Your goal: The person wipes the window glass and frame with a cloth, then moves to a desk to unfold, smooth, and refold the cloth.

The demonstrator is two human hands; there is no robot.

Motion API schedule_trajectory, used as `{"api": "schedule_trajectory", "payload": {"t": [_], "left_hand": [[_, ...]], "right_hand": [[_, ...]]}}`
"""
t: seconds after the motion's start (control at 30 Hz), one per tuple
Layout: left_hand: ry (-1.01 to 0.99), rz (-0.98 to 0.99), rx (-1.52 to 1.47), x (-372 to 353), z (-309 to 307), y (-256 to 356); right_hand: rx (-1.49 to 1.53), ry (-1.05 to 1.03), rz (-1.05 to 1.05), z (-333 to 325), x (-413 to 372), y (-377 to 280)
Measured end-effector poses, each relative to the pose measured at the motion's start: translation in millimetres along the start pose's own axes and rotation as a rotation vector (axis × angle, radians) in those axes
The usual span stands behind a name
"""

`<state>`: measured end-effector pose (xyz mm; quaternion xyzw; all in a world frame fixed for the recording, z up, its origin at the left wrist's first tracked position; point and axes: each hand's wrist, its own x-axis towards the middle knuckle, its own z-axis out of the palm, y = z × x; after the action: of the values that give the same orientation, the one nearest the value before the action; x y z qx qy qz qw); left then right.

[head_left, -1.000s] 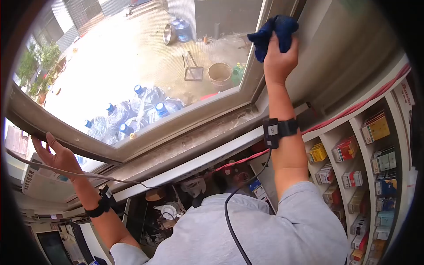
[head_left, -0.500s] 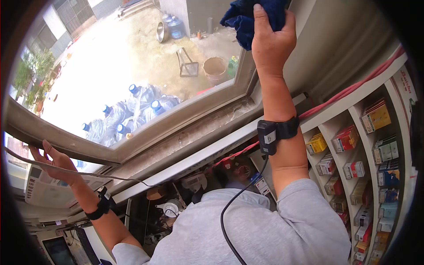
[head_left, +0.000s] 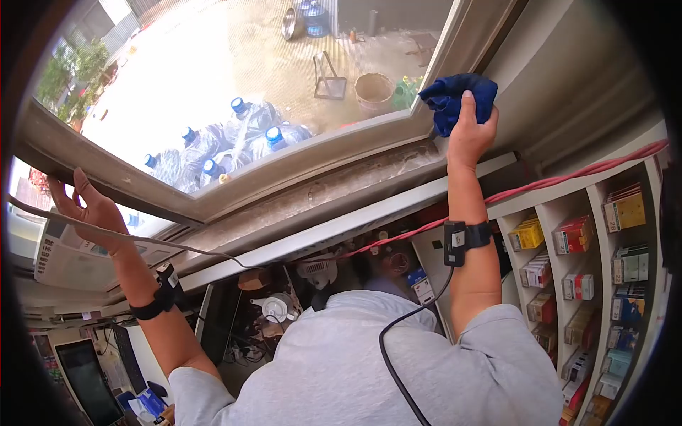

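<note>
The right hand (head_left: 472,136) grasps a bunched blue cloth (head_left: 460,101) against the side of the window frame (head_left: 312,153), above a twisted red cable (head_left: 561,180), while the left hand (head_left: 94,214), fingers spread and loosely curled, is at the frame's lower edge.

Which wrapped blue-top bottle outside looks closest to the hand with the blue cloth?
The rightmost wrapped bottle: its blue cap shows nearer the right hand, which holds the blue cloth, than any other cap in the pile.
</note>
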<state>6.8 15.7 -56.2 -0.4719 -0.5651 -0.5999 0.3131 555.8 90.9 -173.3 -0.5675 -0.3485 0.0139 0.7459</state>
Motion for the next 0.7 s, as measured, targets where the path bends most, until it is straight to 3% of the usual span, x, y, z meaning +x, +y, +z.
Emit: {"api": "schedule_trajectory", "payload": {"t": [0.07,0.13,0.17,0.27,0.33,0.4,0.5,0.6,0.67,0.7], "left_hand": [[-0.001,-0.005,0.028,-1.6,-1.0,-0.4],[-0.012,-0.002,-0.003,0.9,-0.8,-8.6],[-0.007,0.030,0.022,2.5,-1.2,-10.9],[-0.011,0.098,0.088,4.0,-3.0,-13.6],[-0.019,0.098,0.128,5.3,-4.5,-12.8],[-0.032,0.063,0.109,5.6,-6.0,-10.8],[-0.011,0.119,0.127,4.3,-4.9,-13.8],[-0.030,0.023,0.124,6.3,-4.3,-22.7],[-0.010,0.051,0.150,7.4,-3.6,-24.8],[-0.013,0.041,0.161,7.8,-4.1,-25.9]], "right_hand": [[-0.069,0.048,0.006,15.0,-3.5,41.3],[-0.007,-0.011,0.238,39.5,-63.1,81.6],[-0.027,-0.097,0.241,50.8,-115.6,59.9],[0.048,-0.607,0.428,52.7,-259.2,15.3],[0.001,-1.012,0.494,32.9,-282.8,-3.1],[0.128,-0.858,0.554,18.5,-255.1,-5.8],[0.240,-0.355,0.424,3.5,-143.0,19.0],[0.202,0.134,0.509,1.5,-70.8,70.8],[0.304,0.139,0.712,21.3,-93.7,109.0],[0.193,0.075,0.703,35.6,-127.9,116.5]]}}
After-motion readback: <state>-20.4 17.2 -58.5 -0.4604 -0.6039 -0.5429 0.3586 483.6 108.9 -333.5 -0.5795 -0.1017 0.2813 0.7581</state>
